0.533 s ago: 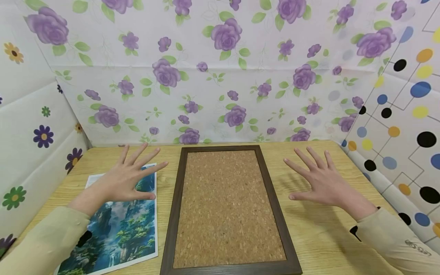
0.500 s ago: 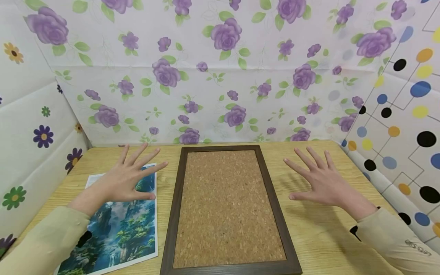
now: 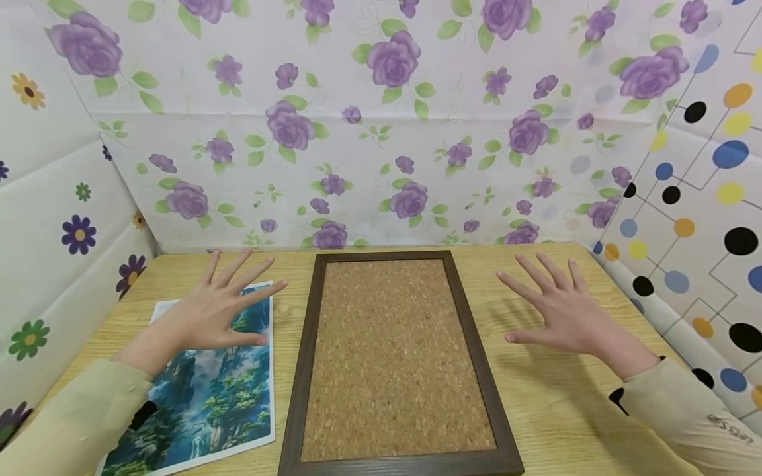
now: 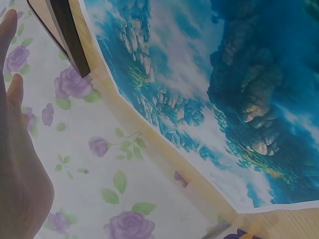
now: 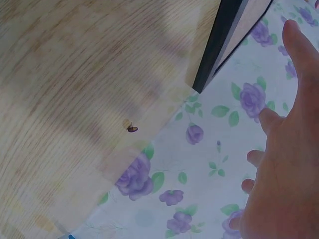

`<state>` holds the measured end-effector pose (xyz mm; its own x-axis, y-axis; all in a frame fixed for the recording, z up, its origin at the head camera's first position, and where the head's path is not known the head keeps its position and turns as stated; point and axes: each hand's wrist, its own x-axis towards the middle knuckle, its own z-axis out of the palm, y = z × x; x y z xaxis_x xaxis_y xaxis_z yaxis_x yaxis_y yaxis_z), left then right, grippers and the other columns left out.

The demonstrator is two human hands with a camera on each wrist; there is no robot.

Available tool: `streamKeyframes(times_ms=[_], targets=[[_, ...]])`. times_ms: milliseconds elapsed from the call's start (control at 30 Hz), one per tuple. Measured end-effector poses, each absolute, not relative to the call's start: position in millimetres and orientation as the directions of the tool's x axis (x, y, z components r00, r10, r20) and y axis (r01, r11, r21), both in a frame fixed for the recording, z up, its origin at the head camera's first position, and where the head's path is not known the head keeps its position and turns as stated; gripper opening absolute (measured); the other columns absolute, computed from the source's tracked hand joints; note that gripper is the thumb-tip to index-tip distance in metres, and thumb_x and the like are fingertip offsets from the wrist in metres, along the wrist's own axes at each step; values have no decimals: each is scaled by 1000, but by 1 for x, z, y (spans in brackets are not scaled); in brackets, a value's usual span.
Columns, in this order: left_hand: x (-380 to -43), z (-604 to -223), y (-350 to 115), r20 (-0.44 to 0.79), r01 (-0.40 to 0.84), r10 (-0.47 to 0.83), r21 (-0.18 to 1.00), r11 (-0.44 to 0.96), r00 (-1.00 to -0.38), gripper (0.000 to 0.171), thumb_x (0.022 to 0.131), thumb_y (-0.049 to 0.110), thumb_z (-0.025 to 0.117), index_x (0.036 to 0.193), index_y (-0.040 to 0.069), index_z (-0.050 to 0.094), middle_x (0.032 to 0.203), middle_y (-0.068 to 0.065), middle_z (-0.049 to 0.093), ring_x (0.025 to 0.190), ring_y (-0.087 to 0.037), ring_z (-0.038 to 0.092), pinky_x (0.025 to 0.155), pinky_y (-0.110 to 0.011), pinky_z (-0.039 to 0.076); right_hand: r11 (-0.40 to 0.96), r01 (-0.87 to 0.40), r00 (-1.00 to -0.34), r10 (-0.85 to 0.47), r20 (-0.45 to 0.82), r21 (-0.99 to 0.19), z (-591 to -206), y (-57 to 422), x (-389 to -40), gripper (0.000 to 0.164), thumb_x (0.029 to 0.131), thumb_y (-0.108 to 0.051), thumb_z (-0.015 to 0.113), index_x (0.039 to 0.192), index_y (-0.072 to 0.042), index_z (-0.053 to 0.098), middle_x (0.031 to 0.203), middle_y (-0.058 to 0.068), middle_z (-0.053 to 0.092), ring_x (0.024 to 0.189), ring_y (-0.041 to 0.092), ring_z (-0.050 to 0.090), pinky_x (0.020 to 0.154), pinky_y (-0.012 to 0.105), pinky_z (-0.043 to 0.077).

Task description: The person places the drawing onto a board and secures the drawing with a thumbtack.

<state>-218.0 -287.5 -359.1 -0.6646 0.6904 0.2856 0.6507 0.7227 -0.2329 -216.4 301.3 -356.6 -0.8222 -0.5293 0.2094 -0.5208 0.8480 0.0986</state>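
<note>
In the head view my left hand (image 3: 217,311) is held over the upper part of a printed landscape picture (image 3: 232,396), fingers spread and thumb out. The picture shows blue-green cliffs, trees and clouds inside a white border; my hand and sleeve cover part of it. My right hand (image 3: 562,314), also spread, hovers over the wooden table to the right, casting a shadow there. Between both hands lies a dark brown frame (image 3: 399,464) with a cork panel (image 3: 395,357) inside. Neither hand holds anything. Each wrist view shows its hand at the side, with a corner of the frame above.
A light wood-grain table (image 3: 536,410) bears the frame and the picture. Behind it rises a wall covering (image 3: 369,165) with purple roses. A flower-patterned sheet (image 3: 47,185) borders the left side, and a sheet with coloured dots (image 3: 708,264) borders the right.
My hands have drifted very slightly apart, the left one a little to the left and the right one a little to the right. The frame and picture lie as before.
</note>
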Motion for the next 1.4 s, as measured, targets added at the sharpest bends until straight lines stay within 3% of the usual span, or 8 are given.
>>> streamKeyframes(times_ms=[367,567,1067,1400], targets=[[-210,-356,-294,272,605,633,-186,774,-725,97,76,66,72,156,30,31,169,-2,6,156,-30,-13,118,-67,-16,836,-540,-800,-546,251,96,-359,307,-222,94,81,-69,66,158,-33,26,169,7,6,154,40,6,115,76,4],[-204,-358,-305,282,579,609,-189,793,-741,101,77,63,73,158,36,21,169,1,3,155,-30,-15,117,-69,-16,818,-568,-772,-568,285,93,-358,309,-226,91,82,-65,68,157,-32,28,168,7,11,152,42,14,116,73,6],[-187,-364,-334,281,508,516,-109,855,-809,99,79,58,74,159,34,21,169,4,-3,155,-30,-17,114,-72,-19,847,-531,-815,-520,257,30,-360,315,-227,87,84,-59,70,156,-33,30,167,10,15,151,43,15,119,71,2],[-175,-375,-358,314,473,470,-71,878,-825,99,77,58,75,158,35,23,169,3,1,155,-40,-4,114,-74,-14,864,-504,-835,-489,253,9,-363,321,-231,86,84,-59,70,156,-36,29,165,12,20,150,43,17,118,72,6]])
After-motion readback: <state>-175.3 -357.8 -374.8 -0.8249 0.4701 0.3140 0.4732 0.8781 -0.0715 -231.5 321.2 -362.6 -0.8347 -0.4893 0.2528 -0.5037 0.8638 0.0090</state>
